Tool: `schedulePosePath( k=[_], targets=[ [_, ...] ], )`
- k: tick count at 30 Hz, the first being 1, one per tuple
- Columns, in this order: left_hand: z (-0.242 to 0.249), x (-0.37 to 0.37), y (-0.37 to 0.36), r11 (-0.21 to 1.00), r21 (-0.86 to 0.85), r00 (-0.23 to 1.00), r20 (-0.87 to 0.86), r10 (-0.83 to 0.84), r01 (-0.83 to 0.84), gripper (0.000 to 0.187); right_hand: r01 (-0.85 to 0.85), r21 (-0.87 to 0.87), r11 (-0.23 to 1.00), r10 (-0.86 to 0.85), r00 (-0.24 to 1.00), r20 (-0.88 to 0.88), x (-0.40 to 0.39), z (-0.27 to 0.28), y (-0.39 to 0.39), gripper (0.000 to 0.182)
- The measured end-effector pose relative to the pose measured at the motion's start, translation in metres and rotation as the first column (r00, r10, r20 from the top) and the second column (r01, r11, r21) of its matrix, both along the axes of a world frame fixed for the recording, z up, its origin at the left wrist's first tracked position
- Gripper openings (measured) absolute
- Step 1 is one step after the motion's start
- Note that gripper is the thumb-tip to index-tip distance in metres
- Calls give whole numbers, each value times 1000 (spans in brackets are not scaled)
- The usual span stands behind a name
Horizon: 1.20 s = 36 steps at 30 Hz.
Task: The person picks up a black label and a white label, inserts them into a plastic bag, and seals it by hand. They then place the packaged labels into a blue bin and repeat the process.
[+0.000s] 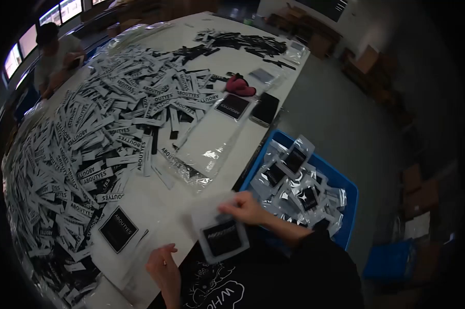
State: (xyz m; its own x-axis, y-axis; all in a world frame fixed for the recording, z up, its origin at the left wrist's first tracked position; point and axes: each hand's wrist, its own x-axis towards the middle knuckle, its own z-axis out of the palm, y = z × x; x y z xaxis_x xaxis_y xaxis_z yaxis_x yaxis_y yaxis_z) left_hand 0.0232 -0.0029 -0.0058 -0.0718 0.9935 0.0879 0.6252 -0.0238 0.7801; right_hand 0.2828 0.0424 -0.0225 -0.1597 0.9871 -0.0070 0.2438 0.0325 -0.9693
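Observation:
My right hand (pixel 245 208) pinches the upper edge of a clear plastic bag (pixel 224 240) that has a black printed square on it. The bag hangs tilted in front of my dark shirt, close to the table's edge. My left hand (pixel 163 262) is lower and to the left, its fingers curled in, with nothing visible in them. Beside it on the table lie flat plastic bags (pixel 104 256), the top one with a black square card (pixel 118 229) reading ABOUTYES.
A wide heap of white-and-black printed strips (pixel 114 118) covers the table's left side. Dark strips (pixel 243 44) lie at the far end. A blue bin (pixel 353 206) of filled bags stands at my right. A phone-like black object (pixel 265 108) rests near the edge. Another person (pixel 55 62) sits far left.

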Motion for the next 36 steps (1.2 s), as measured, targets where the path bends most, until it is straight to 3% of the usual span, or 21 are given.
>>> schedulePosePath(
  k=[2, 3, 4, 6, 7, 9, 10, 12, 14, 16, 18, 20, 22, 24, 26, 27, 29, 30, 33, 35, 36],
  targets=[
    [2, -4, -4, 981, -24, 960, 203, 194, -194, 29, 381, 100, 919, -370, 922, -113, 65, -32, -15, 23],
    [-5, -13, -9, 985, -32, 967, 189, 173, -170, 29, 592, 42, 805, -590, 806, -53, 91, -37, -20, 27],
    [-14, -27, -15, 980, -7, 973, 118, 200, -200, 34, 631, 46, 774, -626, 753, 204, 144, -68, -28, 32],
    [-16, -28, -19, 976, 23, 975, 48, 217, -219, 40, 805, 317, 502, -803, 298, 516, 194, -104, -26, 52],
    [-8, -20, -23, 963, -8, 960, 75, 271, -271, 38, 810, 312, 496, -806, 295, 514, 206, -111, -25, 52],
    [-3, -7, -27, 943, -30, 938, 90, 334, -332, 36, 643, 442, 625, -531, -65, 845, 218, -126, -13, 77],
    [-4, -2, -27, 928, -29, 925, 73, 374, -373, 32, 648, 332, 686, -474, 52, 879, 219, -135, 2, 79],
    [-3, 1, -26, 910, -23, 909, 45, 414, -413, 29, 552, 290, 782, -381, 55, 923, 218, -148, 29, 76],
    [-4, 6, -25, 928, 113, 904, -214, 371, -355, 24, 644, 222, 733, -350, 77, 934, 218, -150, 43, 72],
    [-7, 9, -24, 915, 119, 897, -185, 401, -385, 23, 721, 85, 687, -244, 118, 963, 228, -176, 33, 74],
    [-5, 9, -23, 904, 122, 891, -160, 425, -409, 22, 762, -14, 647, -334, 301, 893, 237, -211, -3, 73],
    [-3, 12, -22, 909, 103, 891, -182, 416, -403, 22, 758, -9, 652, -240, 218, 946, 224, -205, -47, 73],
    [-5, 13, -21, 911, 114, 884, -220, 412, -396, 21, 729, 52, 682, -230, 146, 962, 214, -208, -86, 72],
    [-4, 13, -19, 908, 135, 872, -254, 419, -397, 19, 729, 37, 683, -239, 176, 955, 211, -209, -110, 70],
    [0, 12, -22, 900, 30, 898, -57, 436, -435, 15, 717, 41, 696, -260, 199, 945, 219, -209, -116, 65],
    [-8, 2, -26, 874, 39, 872, -56, 486, -485, 15, 737, 35, 675, -292, 223, 930, 218, -196, -112, 60],
    [-33, -31, -30, 925, 268, 950, -85, 300, -268, 8, 650, 365, 667, -483, 5, 875, 230, -199, -105, 53],
    [-31, -35, -30, 902, 288, 929, -87, 359, -321, 8, 567, 553, 610, -650, -40, 759, 227, -181, -91, 48],
    [-15, -38, -7, 899, 377, 961, -68, 267, -223, 17, 477, 707, 522, -846, 187, 498, 208, -111, -23, 36],
    [-10, -42, 12, 913, 382, 960, -168, 223, -145, 24, 485, 668, 564, -793, 544, 275, 156, -46, 31, 33],
    [-9, -45, 21, 917, 390, 952, -237, 192, -88, 27, 423, 666, 614, -717, 652, 247, 124, -16, 56, 29]
  ],
)
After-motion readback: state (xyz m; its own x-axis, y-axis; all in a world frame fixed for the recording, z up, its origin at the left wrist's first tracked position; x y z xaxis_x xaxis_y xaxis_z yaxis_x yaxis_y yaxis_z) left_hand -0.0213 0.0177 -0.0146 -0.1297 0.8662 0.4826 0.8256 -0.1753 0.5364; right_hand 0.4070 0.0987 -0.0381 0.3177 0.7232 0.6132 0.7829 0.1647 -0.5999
